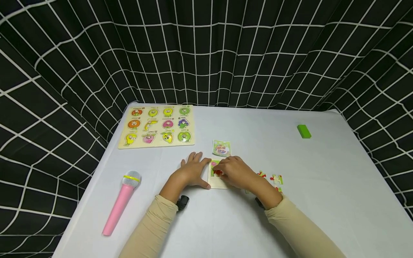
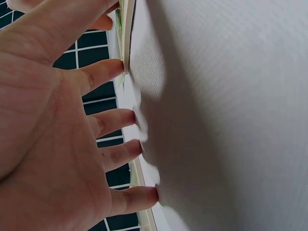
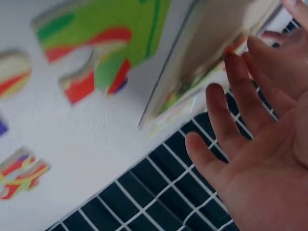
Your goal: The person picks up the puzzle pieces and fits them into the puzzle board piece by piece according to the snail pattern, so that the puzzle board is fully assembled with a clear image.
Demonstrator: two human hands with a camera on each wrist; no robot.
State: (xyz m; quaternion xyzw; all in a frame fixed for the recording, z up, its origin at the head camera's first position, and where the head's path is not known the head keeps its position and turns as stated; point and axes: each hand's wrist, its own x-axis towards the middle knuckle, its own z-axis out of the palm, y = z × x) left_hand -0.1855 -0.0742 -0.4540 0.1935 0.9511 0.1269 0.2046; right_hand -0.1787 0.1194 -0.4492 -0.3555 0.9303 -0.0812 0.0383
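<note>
Puzzle tray point(image 1: 217, 184) lay partly hidden under my right hand point(image 1: 237, 172), my left hand point(image 1: 193, 172) at its left edge.
My left fingers point(image 2: 113, 121) stood spread wide, thumb and forefinger touching the tray; my right fingers point(image 3: 244, 89) bunched over a red patch point(image 1: 218, 172) inside it, and I couldn't tell whether they pinched or pressed. Loose puzzle pieces point(image 1: 276, 179) lay to the right, some partly behind my forearm point(image 1: 267, 192). Just beyond the tray sat a picture card point(image 1: 221, 148); farther left, a fruit board point(image 1: 158, 143) and a pink microphone point(image 1: 118, 208); well apart, far right on the white worktop point(image 1: 338, 161), a green block point(image 1: 304, 131). Labels beside the board's fruits were too small to read.
</note>
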